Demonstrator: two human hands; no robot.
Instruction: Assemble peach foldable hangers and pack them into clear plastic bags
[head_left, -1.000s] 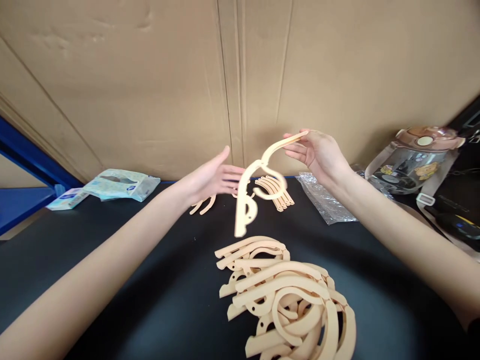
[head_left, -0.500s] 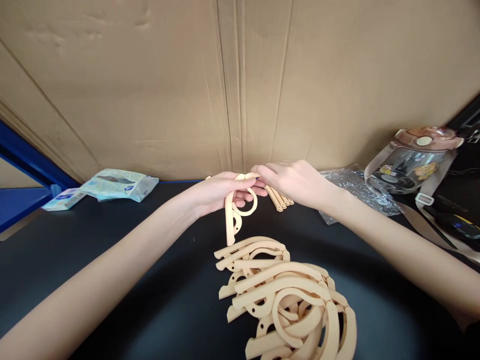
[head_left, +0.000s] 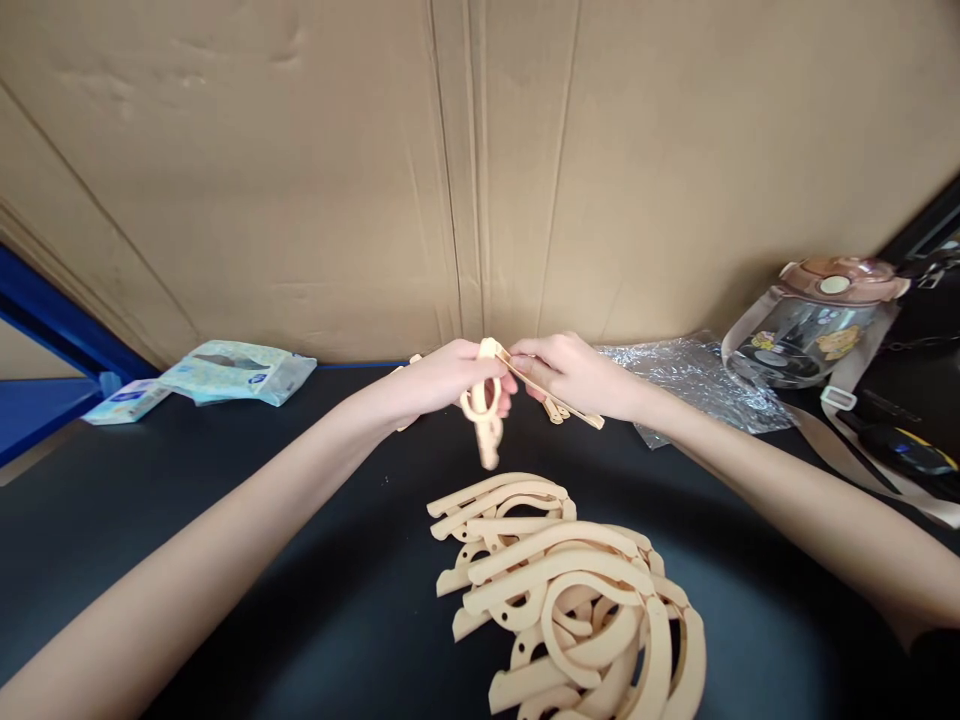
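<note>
A beige folding hanger point(head_left: 489, 440) is held up between both hands above the black table. My left hand point(head_left: 457, 375) is closed on its hinge end, where a round loop and one arm hang below the fingers. My right hand point(head_left: 559, 368) pinches another slim arm of it, which points down to the right past the fingers. Nearer to me lies a heap of similar beige folding hangers point(head_left: 559, 570), overlapping one another. Behind my hands, more beige pieces point(head_left: 555, 411) rest on the table, partly hidden by the fingers and wrist.
A tissue pack point(head_left: 240, 370) and a smaller pack point(head_left: 126, 400) lie at the left. Crinkled clear plastic point(head_left: 705, 385) and a clear strapped bottle point(head_left: 817, 325) are at the right. A cardboard wall point(head_left: 300, 200) rises behind the black table point(head_left: 330, 620).
The held hanger has turned so its loop shows narrower, and one arm has swung out to the right with my right hand. My right hand has shifted slightly. The heap stays put.
</note>
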